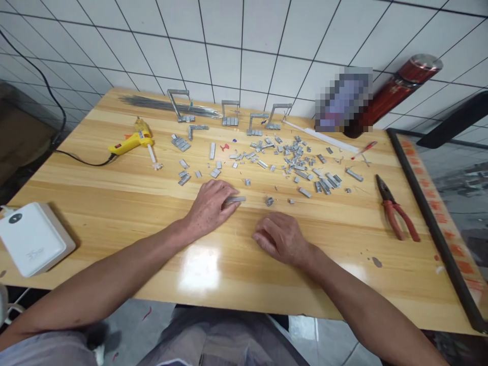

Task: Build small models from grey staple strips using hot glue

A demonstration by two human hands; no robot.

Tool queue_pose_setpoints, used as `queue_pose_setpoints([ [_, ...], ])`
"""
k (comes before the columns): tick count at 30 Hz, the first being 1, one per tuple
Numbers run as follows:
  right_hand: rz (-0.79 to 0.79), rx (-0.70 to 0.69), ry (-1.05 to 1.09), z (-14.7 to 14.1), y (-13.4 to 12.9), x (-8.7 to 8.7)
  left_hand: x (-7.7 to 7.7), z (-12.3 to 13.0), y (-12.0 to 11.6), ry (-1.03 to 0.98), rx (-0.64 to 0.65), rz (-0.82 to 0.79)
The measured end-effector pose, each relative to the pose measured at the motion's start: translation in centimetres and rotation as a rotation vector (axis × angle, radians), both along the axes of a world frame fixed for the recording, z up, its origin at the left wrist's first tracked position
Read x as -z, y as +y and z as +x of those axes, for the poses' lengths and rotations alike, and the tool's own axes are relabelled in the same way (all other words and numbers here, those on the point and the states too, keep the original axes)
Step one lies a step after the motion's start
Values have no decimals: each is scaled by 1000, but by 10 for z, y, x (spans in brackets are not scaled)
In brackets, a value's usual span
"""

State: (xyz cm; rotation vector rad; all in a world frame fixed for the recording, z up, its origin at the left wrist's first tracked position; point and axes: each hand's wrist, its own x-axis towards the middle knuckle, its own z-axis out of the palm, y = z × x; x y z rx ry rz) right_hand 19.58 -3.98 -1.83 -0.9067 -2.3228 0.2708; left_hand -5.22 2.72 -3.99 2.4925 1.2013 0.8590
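My left hand (210, 206) rests on the table with thumb and fingers closed around a narrow grey metal strip (236, 199), which looks like a stick of staples. The strip's right end pokes out past my fingertips. To its right, my right hand (281, 236) lies on the wood with fingers curled inward; whatever they may hold is hidden. Just beyond it is a small grey metal piece (270, 201). Many loose staple pieces (297, 157) are scattered farther back. Behind them stand several small frames built from such strips, among them a tall one (178, 107).
A yellow glue gun (131, 144) lies at the left, and a white power bank (36, 239) sits near the front left. Red-handled pliers (396, 213) are at the right. A red flask (396, 94) stands by the tiled wall. Thin wires (168, 105) lie along the back.
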Motion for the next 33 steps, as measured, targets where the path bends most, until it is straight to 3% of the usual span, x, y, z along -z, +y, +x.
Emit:
queue_pose_setpoints([
  [7, 35, 32, 37, 2, 3, 2, -4, 1, -2, -24, 22, 40],
  [13, 75, 73, 9, 4, 3, 8, -11, 1, -11, -130, 199, 76],
  [17, 91, 85, -1, 1, 2, 10, -8, 2, -15, -182, 242, 118],
  [24, 87, 119, -13, 1, 4, 3, -4, 7, -19, -172, 209, 46],
  [30, 51, 235, -14, 7, 11, -5, -5, 11, -26, -85, 401, 75],
  [33, 1, 281, -26, 9, 15, -12, -4, 13, -29, -54, 424, 88],
])
